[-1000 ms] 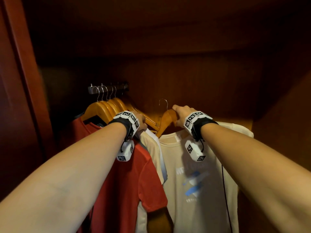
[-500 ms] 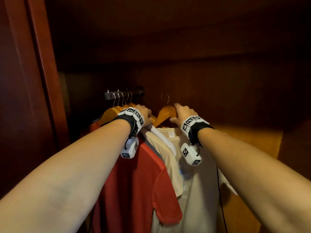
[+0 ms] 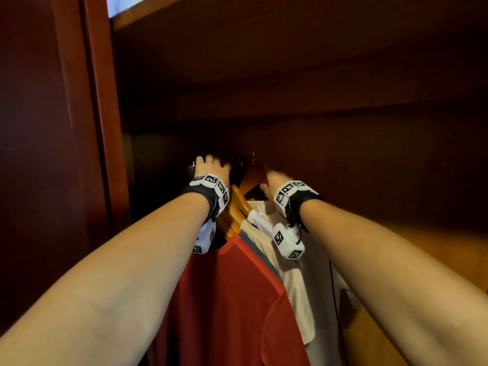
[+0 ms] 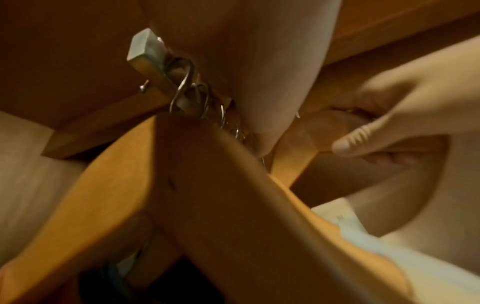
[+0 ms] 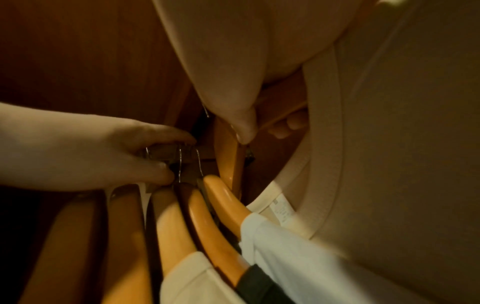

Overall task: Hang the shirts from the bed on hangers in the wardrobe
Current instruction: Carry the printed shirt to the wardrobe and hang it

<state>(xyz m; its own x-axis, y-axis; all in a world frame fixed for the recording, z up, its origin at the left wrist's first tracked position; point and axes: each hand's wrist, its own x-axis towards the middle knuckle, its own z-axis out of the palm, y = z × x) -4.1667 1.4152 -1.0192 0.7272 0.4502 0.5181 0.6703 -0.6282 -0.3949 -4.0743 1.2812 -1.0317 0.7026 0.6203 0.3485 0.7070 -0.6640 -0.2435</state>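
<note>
My right hand [image 3: 272, 182] grips a wooden hanger [image 3: 253, 178] that carries a cream shirt [image 3: 311, 281]. It holds the hanger up beside the metal rail [image 4: 145, 51], thumb on the hanger's top [image 5: 226, 156]. The hanger's wire hook is blurred, and I cannot tell if it sits on the rail. My left hand [image 3: 211, 165] is raised to the rail's front end and curls round it [image 5: 161, 153], just above the hooks of several other wooden hangers [image 3: 235, 212]. A red shirt [image 3: 232, 299] hangs nearest me, with pale shirts behind it.
The wardrobe's red-brown door frame [image 3: 100, 128] stands close on the left. A dark shelf [image 3: 290, 62] runs overhead. The wardrobe's back wall [image 3: 369, 167] is dark. A wooden side panel [image 3: 435, 247] closes in on the right.
My left hand rose from the hanger shoulders to the rail's end. My right hand lifted the hanger with the cream shirt up and left toward the rail. The view moved closer.
</note>
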